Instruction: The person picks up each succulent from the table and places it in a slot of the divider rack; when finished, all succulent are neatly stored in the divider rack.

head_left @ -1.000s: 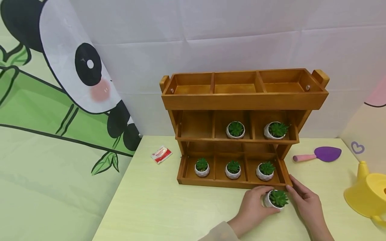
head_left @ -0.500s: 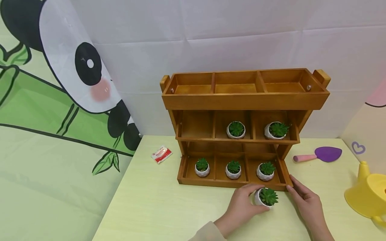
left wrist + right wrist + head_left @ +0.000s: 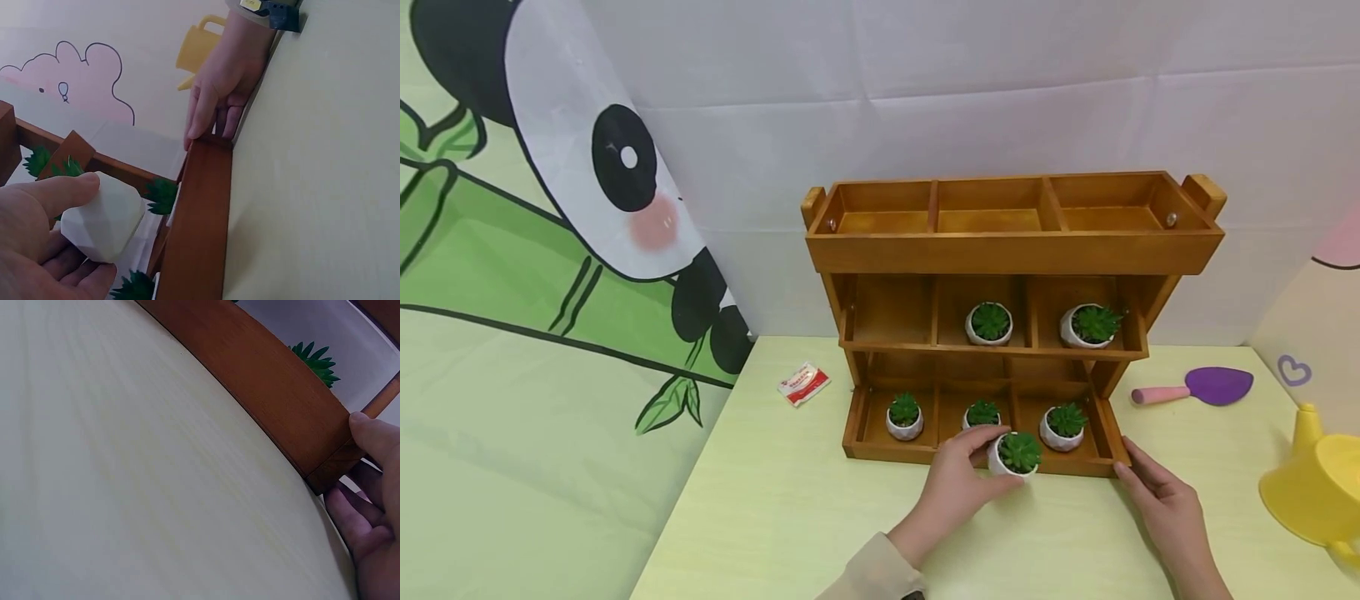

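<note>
My left hand (image 3: 957,477) pinches a small white pot with a green succulent (image 3: 1019,453) between thumb and fingers. In the head view this pot is held at the bottom tier's front board, partly covering the middle potted succulent (image 3: 982,413). The left wrist view shows the faceted white pot (image 3: 105,219) from its underside, tilted. At the right front corner of the brown wooden three-tier shelf (image 3: 1015,253), my right hand (image 3: 1167,500) grips the bottom tier. Its thumb lies on the corner in the right wrist view, with the other fingers curled at the side (image 3: 369,512).
Potted succulents also stand at the bottom tier's left (image 3: 905,423) and right (image 3: 1064,427), and two on the middle tier (image 3: 989,323). A red-and-white packet (image 3: 804,384) lies left of the shelf. A purple trowel (image 3: 1217,387) and yellow watering can (image 3: 1311,487) are on the right.
My left hand has carried the held succulent pot leftward and slightly away from me, from near the right corner to the middle compartment's front. My right hand has stayed at the shelf corner.
</note>
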The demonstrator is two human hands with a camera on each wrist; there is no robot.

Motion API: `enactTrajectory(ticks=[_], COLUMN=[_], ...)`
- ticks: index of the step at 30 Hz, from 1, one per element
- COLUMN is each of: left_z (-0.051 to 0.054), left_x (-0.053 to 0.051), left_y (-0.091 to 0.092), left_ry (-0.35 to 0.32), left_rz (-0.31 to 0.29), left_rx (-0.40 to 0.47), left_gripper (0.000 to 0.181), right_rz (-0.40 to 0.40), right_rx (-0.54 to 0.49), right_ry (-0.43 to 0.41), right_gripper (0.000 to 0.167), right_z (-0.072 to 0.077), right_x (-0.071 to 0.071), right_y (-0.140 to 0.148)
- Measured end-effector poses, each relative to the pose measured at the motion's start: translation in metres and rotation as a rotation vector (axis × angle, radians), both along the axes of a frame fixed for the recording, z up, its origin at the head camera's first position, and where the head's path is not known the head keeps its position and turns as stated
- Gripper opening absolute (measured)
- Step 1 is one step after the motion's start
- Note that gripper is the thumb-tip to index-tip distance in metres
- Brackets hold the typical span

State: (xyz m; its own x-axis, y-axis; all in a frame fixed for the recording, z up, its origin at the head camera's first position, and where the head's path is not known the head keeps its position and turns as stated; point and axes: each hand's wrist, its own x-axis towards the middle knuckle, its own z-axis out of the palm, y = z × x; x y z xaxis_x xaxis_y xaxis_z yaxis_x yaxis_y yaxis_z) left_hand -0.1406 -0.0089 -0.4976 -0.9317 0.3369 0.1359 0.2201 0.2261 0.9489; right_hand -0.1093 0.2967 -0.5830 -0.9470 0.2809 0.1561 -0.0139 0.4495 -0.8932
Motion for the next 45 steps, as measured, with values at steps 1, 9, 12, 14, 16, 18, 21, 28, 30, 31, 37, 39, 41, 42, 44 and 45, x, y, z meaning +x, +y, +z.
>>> enactTrajectory(ticks=[1,9,12,14,16,18,21,28,30,31,37,39,41,42,44,45], left_z=[0.004,0.033,0.042,0.047,0.052,0.058,0.068,0.097,0.104,0.107,0.124,0.127,0.13,0.131,0.132,0.133], left_x=[-0.001,-0.009,-0.012,-0.015,-0.017,-0.019,-0.021,-0.03,-0.033,-0.035,-0.05,-0.056,-0.063,-0.066,-0.074,-0.077], left_y=[-0.004,-0.033,-0.042,-0.047,-0.052,-0.056,-0.062,-0.073,-0.077,-0.079,-0.088,-0.091,-0.093,-0.094,-0.096,-0.097], left_ry=[-0.001,-0.006,0.016,0.045,0.07,0.088,0.095,0.129,0.147,0.156,0.187,0.182,0.172,0.169,0.164,0.165], left_rz=[0.0,0.008,0.022,0.028,0.032,0.037,0.053,0.085,0.091,0.093,0.124,0.141,0.163,0.175,0.197,0.207], left_rx=[0.01,0.043,0.036,0.033,0.032,0.028,0.013,0.025,0.036,0.042,0.078,0.101,0.116,0.118,0.121,0.12], left_gripper=[0.06,0.061,0.061,0.059,0.059,0.058,0.058,0.061,0.062,0.062,0.059,0.058,0.058,0.058,0.059,0.059], right_rz=[0.0,0.0,0.001,0.0,0.001,0.002,-0.001,-0.015,-0.01,-0.006,0.0,0.0,0.0,-0.002,-0.005,-0.006], right_rx=[-0.001,0.006,0.003,0.0,-0.002,-0.004,-0.003,-0.008,-0.015,-0.02,-0.028,-0.026,-0.023,-0.019,-0.012,-0.01], right_ry=[0.002,0.001,0.001,0.001,0.0,-0.003,-0.005,-0.003,-0.002,0.0,0.006,0.006,0.001,-0.001,-0.002,-0.004], right_gripper=[0.052,0.052,0.052,0.052,0.052,0.052,0.052,0.052,0.052,0.052,0.052,0.052,0.052,0.052,0.052,0.052], right_z=[0.0,0.0,0.001,0.001,0.001,0.002,0.003,0.002,0.002,0.002,0.003,0.003,0.002,0.002,0.001,0.001], right_x=[0.0,0.0,0.0,0.0,0.001,0.001,0.001,0.001,0.001,0.001,0.0,0.0,-0.001,-0.001,-0.001,0.0], right_y=[0.0,-0.001,-0.001,-0.001,-0.001,-0.002,-0.002,-0.002,-0.003,-0.003,-0.003,-0.003,-0.002,-0.002,-0.001,-0.001])
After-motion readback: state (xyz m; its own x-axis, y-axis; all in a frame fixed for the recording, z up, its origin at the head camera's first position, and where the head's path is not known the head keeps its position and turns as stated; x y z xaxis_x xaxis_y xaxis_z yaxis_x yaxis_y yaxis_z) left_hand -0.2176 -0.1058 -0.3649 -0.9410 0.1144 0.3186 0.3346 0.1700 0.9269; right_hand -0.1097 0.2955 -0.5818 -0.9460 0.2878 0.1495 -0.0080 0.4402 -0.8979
